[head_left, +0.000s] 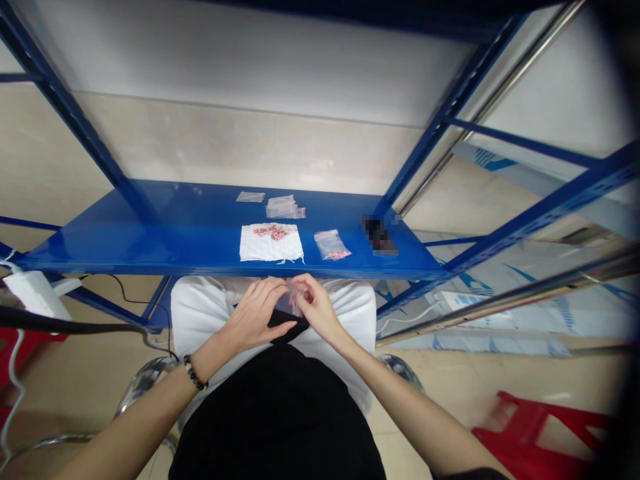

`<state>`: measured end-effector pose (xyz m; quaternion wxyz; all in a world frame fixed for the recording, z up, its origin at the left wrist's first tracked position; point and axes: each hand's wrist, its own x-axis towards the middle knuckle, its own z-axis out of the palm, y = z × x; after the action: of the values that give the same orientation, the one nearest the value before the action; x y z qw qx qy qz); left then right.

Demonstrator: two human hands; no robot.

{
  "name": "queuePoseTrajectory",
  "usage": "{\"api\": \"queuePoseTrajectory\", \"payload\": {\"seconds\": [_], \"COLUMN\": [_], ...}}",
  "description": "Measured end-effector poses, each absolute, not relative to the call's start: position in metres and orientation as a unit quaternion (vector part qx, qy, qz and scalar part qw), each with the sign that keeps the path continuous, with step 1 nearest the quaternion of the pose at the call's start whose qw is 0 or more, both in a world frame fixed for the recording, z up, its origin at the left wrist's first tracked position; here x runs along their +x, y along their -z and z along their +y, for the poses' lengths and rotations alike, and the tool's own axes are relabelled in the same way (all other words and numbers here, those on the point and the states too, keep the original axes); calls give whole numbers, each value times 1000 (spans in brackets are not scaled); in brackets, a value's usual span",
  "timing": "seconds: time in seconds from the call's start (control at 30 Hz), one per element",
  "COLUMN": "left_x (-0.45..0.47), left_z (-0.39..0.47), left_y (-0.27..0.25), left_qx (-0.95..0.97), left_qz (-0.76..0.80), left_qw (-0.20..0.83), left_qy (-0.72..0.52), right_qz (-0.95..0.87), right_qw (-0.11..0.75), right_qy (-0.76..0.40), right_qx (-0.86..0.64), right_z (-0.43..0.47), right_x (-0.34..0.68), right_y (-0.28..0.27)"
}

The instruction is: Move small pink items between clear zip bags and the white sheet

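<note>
Over the lap, close to the front edge of the blue shelf (200, 243), both hands meet around a small clear plastic bag (295, 298). My right hand (316, 307) has its fingers curled together on the bag. Beside it, my left hand (263, 307) is bent towards the bag with the thumb held apart; its fingertips are at the bag's edge, and I cannot tell how firmly they grip. Ahead on the shelf lies a white cloth (270, 250) with a heap of small pink pieces (273, 231) on it. To its right is a clear bag (329, 243) with pink pieces inside.
Behind the cloth lie a stack of clear bags (285, 207) and a single flat bag (250, 197). A dark, pixelated object (379, 233) sits at the shelf's right end. Blue uprights frame both sides. A white power strip (37, 293) hangs at left; a red stool (540, 433) stands at right.
</note>
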<state>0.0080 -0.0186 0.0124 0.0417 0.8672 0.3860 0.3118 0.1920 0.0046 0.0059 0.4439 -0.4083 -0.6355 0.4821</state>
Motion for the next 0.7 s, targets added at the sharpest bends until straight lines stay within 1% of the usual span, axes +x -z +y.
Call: {"api": "queuePoseTrajectory", "payload": {"seconds": [0.07, 0.17, 0.37, 0.5, 0.6, 0.7], "left_x": [7, 7, 8, 9, 8, 7], "left_z": [-15, -12, -12, -14, -14, -14], "left_y": [-11, -6, -4, -7, -8, -11], "left_qx": [876, 881, 896, 889, 880, 854], "left_qz": [377, 380, 372, 393, 408, 437], "left_qw": [42, 32, 14, 26, 48, 91], "left_qy": [-297, -281, -243, -234, -237, -266], "right_qz": [-605, -578, -591, -597, -613, -655], "right_qw": [447, 448, 431, 431, 466, 506], "right_qy": [-526, -561, -562, -558, -499, -381], "right_qx": [-398, -387, -385, -382, -398, -413], "right_z": [5, 6, 7, 7, 6, 1], "right_x": [191, 189, 189, 189, 190, 194], "right_y": [-6, -5, -1, -2, -7, -18]}}
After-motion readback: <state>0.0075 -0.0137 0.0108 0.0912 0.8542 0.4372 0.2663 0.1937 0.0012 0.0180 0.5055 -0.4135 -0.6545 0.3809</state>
